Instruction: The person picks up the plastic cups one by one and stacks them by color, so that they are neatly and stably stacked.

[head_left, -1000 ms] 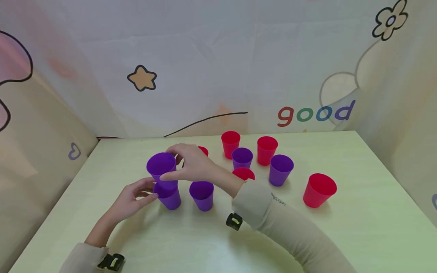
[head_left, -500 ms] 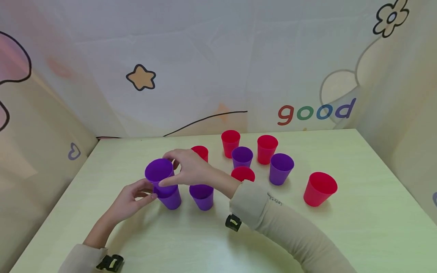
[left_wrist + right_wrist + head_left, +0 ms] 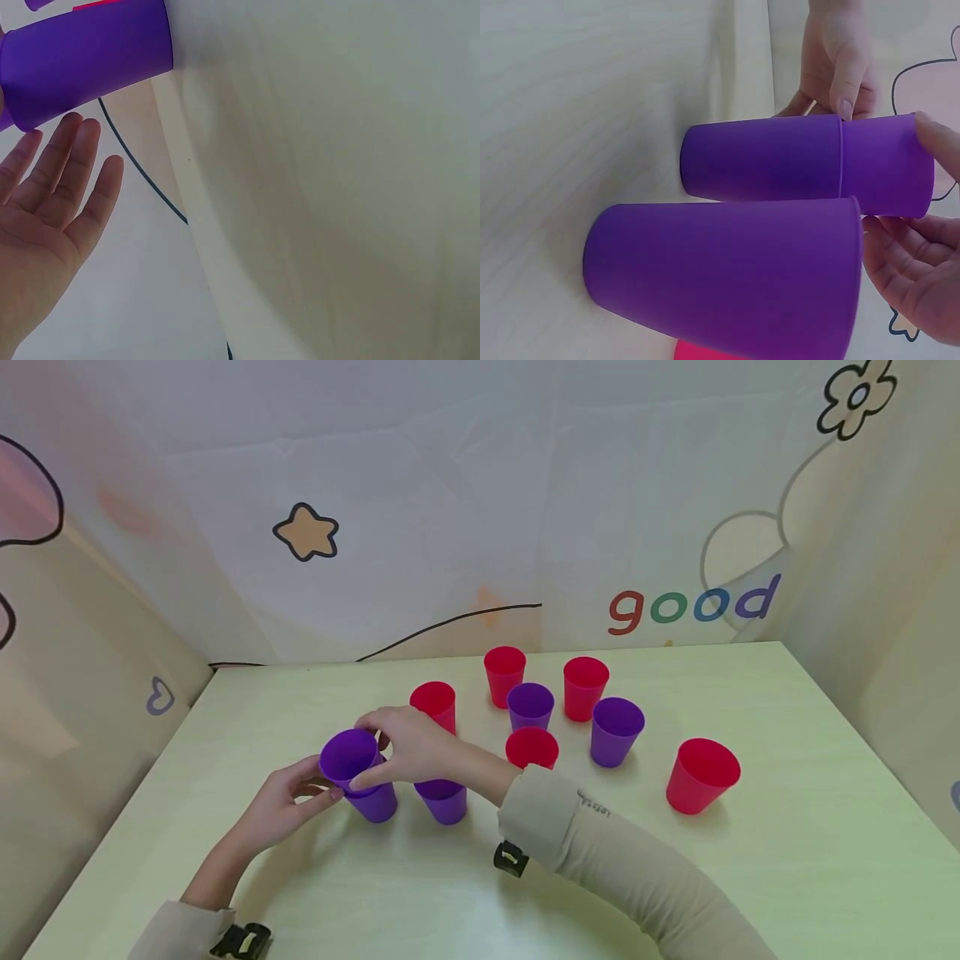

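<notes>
Centre-left of frame: upper cup [image 3: 348, 755] apparently nesting into lower cup [image 3: 377, 806], my right grip [image 3: 408, 745] pinching it, left grip [image 3: 288, 798] spread, straight lowering seemingly needed.

Diffuse, fairly even light fills the head view, with a faint yellow-green cast over the counter [image 3: 832, 852]; the backdrop [image 3: 420, 527] behind the counter reads greyer. A pale sheen marks the counter's near middle. Soft-edged shadows lie at its near left, beside the left forearm [image 3: 225, 864]; near its middle, below the right sleeve [image 3: 645, 868]; and toward its right, under the rightmost red cup [image 3: 699, 781]. Lettering [image 3: 693, 606] beyond the counter's far edge is crisp. Both wrist views are dimmer: in the left, a broad, diffuse shadow crosses the counter; in the right, the stacked purple cups [image 3: 806, 160] darken toward the counter.
</notes>
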Demonstrator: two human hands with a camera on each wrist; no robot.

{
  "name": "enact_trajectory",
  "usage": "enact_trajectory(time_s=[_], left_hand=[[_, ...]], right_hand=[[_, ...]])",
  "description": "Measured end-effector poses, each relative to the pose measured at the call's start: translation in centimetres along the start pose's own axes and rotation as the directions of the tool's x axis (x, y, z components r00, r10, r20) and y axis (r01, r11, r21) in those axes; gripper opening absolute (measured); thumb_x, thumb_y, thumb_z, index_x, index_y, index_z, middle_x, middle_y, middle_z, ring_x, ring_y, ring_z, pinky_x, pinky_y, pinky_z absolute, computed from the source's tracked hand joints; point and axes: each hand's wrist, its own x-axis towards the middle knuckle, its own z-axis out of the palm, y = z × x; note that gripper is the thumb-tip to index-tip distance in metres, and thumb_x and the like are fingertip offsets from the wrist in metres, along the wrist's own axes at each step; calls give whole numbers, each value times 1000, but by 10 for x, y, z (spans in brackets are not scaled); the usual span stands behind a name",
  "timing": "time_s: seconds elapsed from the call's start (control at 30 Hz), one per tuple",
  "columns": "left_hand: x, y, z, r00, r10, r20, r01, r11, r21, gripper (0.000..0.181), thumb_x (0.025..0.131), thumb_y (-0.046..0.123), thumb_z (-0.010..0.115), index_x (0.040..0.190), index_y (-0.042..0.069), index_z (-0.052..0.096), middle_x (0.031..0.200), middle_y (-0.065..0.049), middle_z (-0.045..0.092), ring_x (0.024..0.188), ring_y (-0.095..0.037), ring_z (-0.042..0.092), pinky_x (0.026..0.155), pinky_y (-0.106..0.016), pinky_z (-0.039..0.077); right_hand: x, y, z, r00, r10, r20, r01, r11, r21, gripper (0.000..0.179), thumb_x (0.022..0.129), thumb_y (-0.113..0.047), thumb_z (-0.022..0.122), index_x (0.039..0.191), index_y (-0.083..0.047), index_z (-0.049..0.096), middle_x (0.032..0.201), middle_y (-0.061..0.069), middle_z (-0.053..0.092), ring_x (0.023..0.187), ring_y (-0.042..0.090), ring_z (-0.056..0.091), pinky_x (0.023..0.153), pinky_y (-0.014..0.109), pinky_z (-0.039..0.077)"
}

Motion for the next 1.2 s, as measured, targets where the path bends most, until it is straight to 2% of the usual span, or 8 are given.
enact_trajectory(time_s=[0.3,0.67,1.07,1.2], left_hand=[[0,1,0,1000,25,-1,-25,1000,9,34,83,0,62,117,-1,55,100,-9,64,90,-6,59,73,-28,52],[1,1,1,999,37,0,-37,999,-4,34,83,-1,62,117,-2,55,101,-11,64,91,-4,58,73,-27,51],[2,0,2,998,55,10,-55,998,-8,34,84,-2,61,117,-2,55,99,-11,64,90,-5,59,72,-28,51],[2,1,2,999,43,13,-43,999,4,33,84,-1,61,116,-2,55,99,-10,65,90,-6,59,72,-28,51]], right_hand=[[0,3,6,999,39,7,-39,999,-7,53,71,-38,76,111,-9,58,91,-7,59,82,6,53,68,15,43],[-2,4,9,996,92,24,-91,995,-27,52,71,-36,77,110,-8,59,92,-4,61,87,12,56,69,16,42],[-3,7,14,989,140,39,-138,989,-56,58,70,-35,78,116,-5,58,99,1,61,87,12,55,69,17,43],[-5,6,13,986,163,38,-161,986,-51,66,71,-37,76,123,-4,53,108,3,59,92,13,56,71,17,44]])
